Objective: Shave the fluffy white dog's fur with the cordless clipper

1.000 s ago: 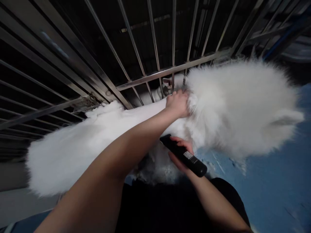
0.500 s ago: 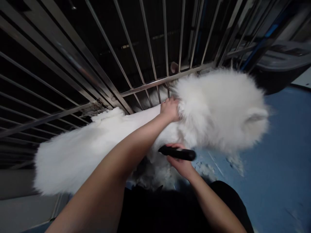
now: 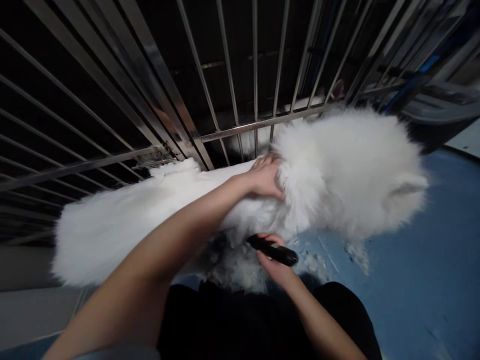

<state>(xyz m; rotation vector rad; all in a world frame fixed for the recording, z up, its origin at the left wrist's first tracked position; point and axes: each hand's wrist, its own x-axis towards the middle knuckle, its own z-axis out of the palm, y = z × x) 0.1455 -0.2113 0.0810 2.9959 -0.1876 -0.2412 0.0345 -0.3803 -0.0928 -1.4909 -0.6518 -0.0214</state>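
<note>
A fluffy white dog (image 3: pixel 348 165) stands across the view, its head end at the right. Along its back runs a band of short-clipped coat. My left hand (image 3: pixel 266 175) lies on the shoulder at the edge of the long neck fur, with its thumb and fingers spread. In my right hand (image 3: pixel 275 260) is a black hair clipper (image 3: pixel 273 250), gripped from below. The clipper's head points left, beside the lower side of the body behind the front leg. Cut tufts of white fur (image 3: pixel 240 270) lie or hang under the dog; which, I cannot tell.
Metal cage bars (image 3: pixel 255 65) rise right behind the dog. Something white with a pinkish ear shows behind them. More loose fur (image 3: pixel 315 265) lies on the blue floor (image 3: pixel 420 280). At the right stands a dark container (image 3: pixel 431 120). My dark-clothed knees are at the bottom.
My right hand and the clipper have moved down, away from the dog's side, and the clipper has tilted. My left hand has spread its thumb. The animal behind the bars has moved right.
</note>
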